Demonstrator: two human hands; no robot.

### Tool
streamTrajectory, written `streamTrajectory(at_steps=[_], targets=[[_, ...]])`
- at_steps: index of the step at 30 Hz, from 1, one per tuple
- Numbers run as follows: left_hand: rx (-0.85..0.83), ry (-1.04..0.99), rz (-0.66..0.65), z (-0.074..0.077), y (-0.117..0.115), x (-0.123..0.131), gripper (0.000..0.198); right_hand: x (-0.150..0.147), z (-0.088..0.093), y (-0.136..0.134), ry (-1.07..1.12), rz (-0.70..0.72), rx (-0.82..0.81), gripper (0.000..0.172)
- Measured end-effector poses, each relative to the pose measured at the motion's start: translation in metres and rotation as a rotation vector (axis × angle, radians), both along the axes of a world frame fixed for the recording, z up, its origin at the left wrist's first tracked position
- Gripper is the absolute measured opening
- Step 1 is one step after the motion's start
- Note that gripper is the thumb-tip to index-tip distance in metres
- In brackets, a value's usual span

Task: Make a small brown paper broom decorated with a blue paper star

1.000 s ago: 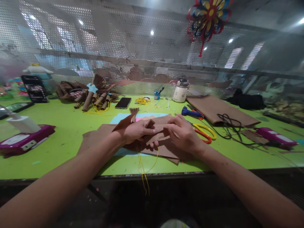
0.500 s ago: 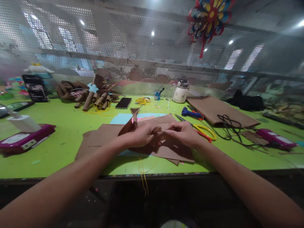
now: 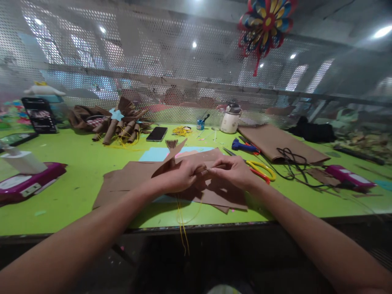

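Observation:
My left hand (image 3: 180, 175) is closed around a rolled piece of brown paper (image 3: 171, 157) whose fringed end sticks up behind the fingers. My right hand (image 3: 234, 171) pinches the same roll from the right, fingertips meeting the left hand's. Thin yellow strings (image 3: 183, 220) hang from under the left hand over the table's front edge. Both hands hover over flat brown paper sheets (image 3: 128, 175) lying on the green table (image 3: 76, 171).
Yellow-handled scissors (image 3: 261, 169) and a blue tool (image 3: 243, 145) lie right of the hands. A phone (image 3: 157, 133), a pile of brown paper rolls (image 3: 121, 126), a white jar (image 3: 229, 120), black cord (image 3: 294, 159) and pink cases (image 3: 29, 183) sit around. A mesh screen backs the table.
Both hands drew closer together and slightly away from me over the paper. The right fingers closed into a pinch on the roll. The brown flap shifted upright.

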State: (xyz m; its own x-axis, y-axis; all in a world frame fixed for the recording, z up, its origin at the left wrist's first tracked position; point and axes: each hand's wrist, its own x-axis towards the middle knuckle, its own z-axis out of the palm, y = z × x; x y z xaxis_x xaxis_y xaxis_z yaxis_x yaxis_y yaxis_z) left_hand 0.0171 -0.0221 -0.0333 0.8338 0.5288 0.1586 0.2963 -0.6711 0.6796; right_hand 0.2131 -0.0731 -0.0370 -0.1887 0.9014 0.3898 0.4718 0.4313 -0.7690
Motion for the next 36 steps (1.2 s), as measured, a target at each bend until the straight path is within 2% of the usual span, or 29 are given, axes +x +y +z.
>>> streamTrajectory(at_steps=[6, 9, 13, 19, 27, 32, 36], targets=[[0.201, 0.012, 0.055, 0.001, 0.002, 0.001, 0.024, 0.0, 0.003, -0.002, -0.001, -0.061, 0.073, 0.017], [0.199, -0.003, 0.066, 0.003, 0.004, 0.0, 0.017, 0.004, 0.002, -0.001, 0.035, -0.084, 0.095, 0.016], [0.229, -0.006, 0.081, 0.009, 0.002, -0.002, 0.017, 0.01, 0.002, 0.004, 0.167, -0.063, 0.023, 0.017], [-0.184, 0.011, -0.003, 0.016, -0.004, -0.004, 0.027, 0.017, 0.002, 0.009, 0.488, -0.056, -0.185, 0.021], [-0.2, 0.01, 0.023, 0.019, 0.0, -0.005, 0.031, 0.021, 0.004, 0.01, 0.598, 0.034, -0.396, 0.021], [-0.431, -0.069, -0.054, 0.021, -0.002, -0.008, 0.032, 0.026, 0.009, 0.009, 0.666, 0.138, -0.346, 0.021], [-0.631, -0.107, -0.171, 0.024, -0.007, -0.008, 0.031, 0.02, 0.011, 0.001, 0.526, 0.332, -0.335, 0.032]])
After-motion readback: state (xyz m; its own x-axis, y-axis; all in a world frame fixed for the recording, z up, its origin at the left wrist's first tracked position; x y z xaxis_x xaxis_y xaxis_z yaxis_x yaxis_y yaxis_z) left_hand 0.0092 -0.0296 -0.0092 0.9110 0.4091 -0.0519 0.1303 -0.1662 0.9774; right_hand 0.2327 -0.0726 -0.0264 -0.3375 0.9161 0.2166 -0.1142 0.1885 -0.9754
